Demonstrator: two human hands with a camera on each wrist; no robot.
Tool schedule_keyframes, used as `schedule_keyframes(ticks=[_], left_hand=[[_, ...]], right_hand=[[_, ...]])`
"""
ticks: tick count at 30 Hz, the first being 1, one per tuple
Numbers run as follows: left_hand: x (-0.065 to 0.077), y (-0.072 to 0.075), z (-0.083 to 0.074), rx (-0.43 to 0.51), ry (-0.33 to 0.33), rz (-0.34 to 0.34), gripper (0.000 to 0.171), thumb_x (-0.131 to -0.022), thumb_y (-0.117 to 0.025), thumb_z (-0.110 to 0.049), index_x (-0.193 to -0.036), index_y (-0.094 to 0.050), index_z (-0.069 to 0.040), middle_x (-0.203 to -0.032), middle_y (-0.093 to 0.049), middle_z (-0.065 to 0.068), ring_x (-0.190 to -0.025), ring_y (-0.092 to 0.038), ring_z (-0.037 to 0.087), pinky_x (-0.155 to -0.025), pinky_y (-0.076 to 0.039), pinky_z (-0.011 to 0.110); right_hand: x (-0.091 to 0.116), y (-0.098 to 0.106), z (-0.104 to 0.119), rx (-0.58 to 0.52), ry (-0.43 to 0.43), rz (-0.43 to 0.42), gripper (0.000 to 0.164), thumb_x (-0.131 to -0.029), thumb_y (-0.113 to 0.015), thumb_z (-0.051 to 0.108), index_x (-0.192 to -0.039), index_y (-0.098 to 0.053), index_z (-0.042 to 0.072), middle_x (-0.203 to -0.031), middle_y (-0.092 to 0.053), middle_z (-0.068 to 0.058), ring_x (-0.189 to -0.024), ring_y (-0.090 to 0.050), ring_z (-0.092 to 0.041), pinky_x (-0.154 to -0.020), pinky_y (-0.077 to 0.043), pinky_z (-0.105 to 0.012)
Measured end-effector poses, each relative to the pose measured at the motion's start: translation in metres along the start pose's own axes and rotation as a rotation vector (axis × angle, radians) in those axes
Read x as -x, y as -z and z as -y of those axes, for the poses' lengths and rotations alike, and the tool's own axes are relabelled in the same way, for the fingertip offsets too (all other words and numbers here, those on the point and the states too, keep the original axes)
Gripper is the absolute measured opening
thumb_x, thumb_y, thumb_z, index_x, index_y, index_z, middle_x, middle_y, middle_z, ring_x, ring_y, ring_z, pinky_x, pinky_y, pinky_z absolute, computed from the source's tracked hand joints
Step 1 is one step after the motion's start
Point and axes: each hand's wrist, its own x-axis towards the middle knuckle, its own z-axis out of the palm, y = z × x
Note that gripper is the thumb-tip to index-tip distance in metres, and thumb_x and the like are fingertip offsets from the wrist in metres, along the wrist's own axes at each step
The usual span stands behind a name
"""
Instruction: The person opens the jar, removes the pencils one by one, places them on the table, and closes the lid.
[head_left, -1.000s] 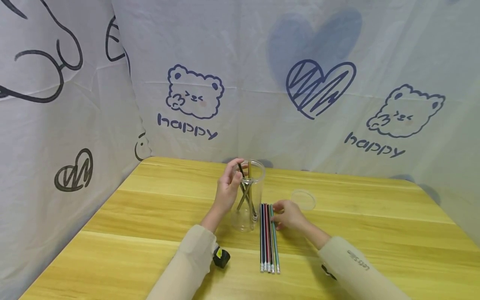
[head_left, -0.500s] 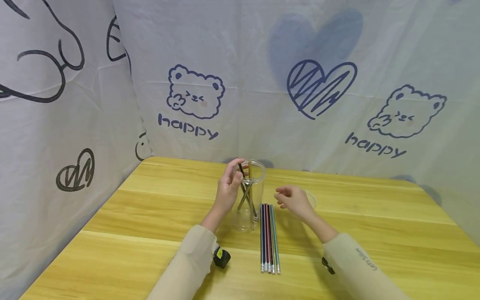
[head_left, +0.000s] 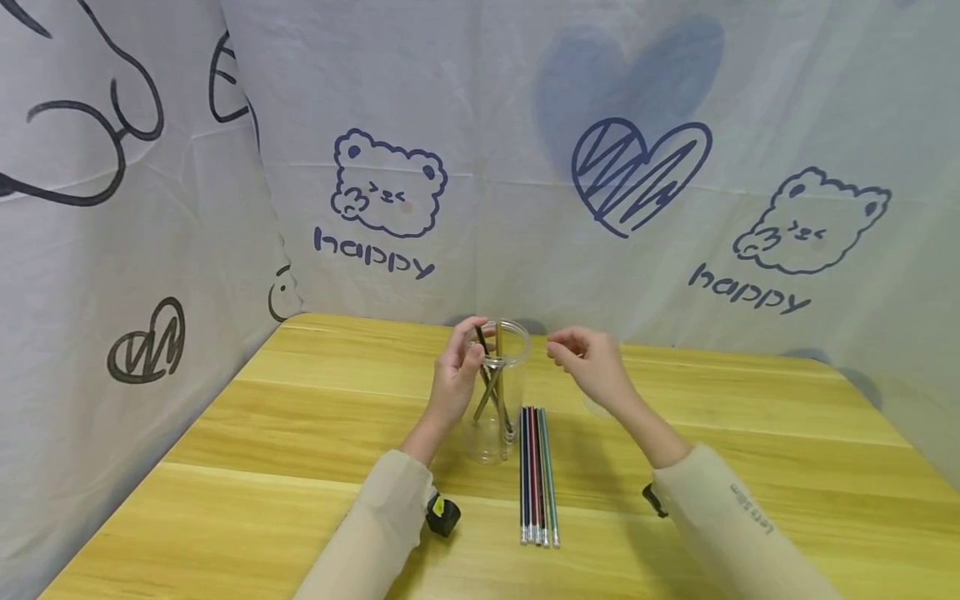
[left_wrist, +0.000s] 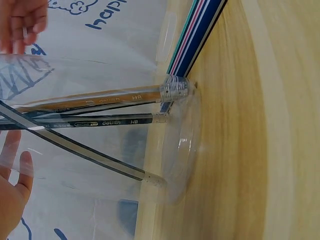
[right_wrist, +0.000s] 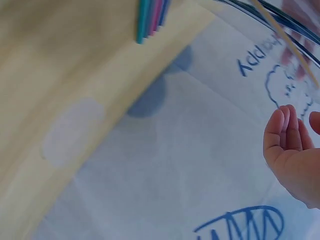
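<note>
The left hand [head_left: 453,375] grips a clear plastic cup [head_left: 517,387] near the rim, thumb on the near side and fingers reaching around the back; the cup stands upright on the wood-grain table [head_left: 262,433], just to that hand's right. Inside it lean several pencils [left_wrist: 125,97] — one golden, others dark and striped — crossing one another with their eraser ends down at the base, and "HB" can be read on two of them. The right hand [head_left: 596,371] is raised above the table, apart from the cup and a little to its right, its fingers loosely bent and the thumb clear of them, with nothing visible in its grasp. Between the hands, nearer the person, a row of striped pencils [head_left: 537,475] in blue, red, black and teal lies side by side just right of the cup's base, silver-banded eraser ends toward the person. Below the right hand, partly hidden by it in the head view, a translucent round disc [right_wrist: 72,132] lies flat on the table. Beyond both hands hangs a pale cloth [head_left: 510,250] printed with bears, hearts and "happy".
</note>
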Motion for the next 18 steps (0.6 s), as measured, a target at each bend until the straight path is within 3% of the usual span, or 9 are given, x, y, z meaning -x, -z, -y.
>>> schedule_keyframes(ticks=[11, 15, 18], left_hand=[[0.001, 0.0, -0.004, 0.009, 0.005, 0.001, 0.081, -0.084, -0.04, -0.06, -0.12, -0.036, 0.013, -0.111, -0.048, 0.036, -0.091, -0.052, 0.049, -0.079, -0.045, 0.042], [0.0, 0.0, -0.003, 0.011, -0.006, 0.005, 0.081, -0.085, -0.039, -0.059, -0.119, -0.036, 0.014, -0.11, -0.048, 0.037, -0.091, -0.051, 0.049, -0.079, -0.045, 0.046], [0.0, 0.0, -0.003, 0.002, -0.007, 0.007, 0.08, -0.085, -0.039, -0.059, -0.119, -0.036, 0.013, -0.109, -0.049, 0.036, -0.091, -0.052, 0.049, -0.079, -0.045, 0.042]], right_hand=[[-0.009, -0.004, 0.022, 0.054, 0.216, -0.034, 0.014, -0.087, -0.058, 0.007, -0.09, -0.065, -0.004, -0.081, -0.065, -0.01, -0.07, -0.057, -0.022, -0.062, -0.047, -0.026], [-0.011, -0.008, 0.025, 0.088, 0.315, -0.085, 0.01, -0.085, -0.06, 0.004, -0.087, -0.065, -0.004, -0.08, -0.064, -0.009, -0.071, -0.056, -0.019, -0.066, -0.047, -0.03], [-0.013, -0.009, 0.027, 0.096, 0.371, -0.11, 0.008, -0.083, -0.061, 0.003, -0.085, -0.066, -0.004, -0.078, -0.064, -0.009, -0.072, -0.055, -0.018, -0.067, -0.047, -0.033]])
